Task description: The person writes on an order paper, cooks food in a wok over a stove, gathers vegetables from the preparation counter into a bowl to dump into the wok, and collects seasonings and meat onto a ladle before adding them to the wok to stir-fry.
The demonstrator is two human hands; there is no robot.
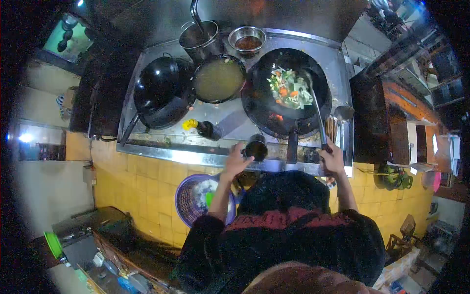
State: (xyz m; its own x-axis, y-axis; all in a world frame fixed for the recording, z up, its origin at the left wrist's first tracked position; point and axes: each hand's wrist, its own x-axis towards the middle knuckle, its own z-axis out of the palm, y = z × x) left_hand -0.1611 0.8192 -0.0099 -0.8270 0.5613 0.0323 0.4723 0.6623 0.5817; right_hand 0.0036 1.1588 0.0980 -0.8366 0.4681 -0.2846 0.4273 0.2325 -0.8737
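My right hand is closed around the dark handle end of a long metal wok ladle. The ladle slants up into a large black wok, and its head is hard to make out against the dark metal. Chopped vegetables, orange, pale and green, lie in the wok with some liquid. My left hand has its fingers apart beside a dark cup at the stove's front edge. The thumb is at the cup's side; whether it touches cannot be told. A dark bottle with a yellow cap stands farther left.
A pan of cloudy liquid, a lidded black wok, a tall pot and a metal bowl crowd the stove. Utensils stand at its right. A purple basket sits below my left arm. Orange flame shows by the wok.
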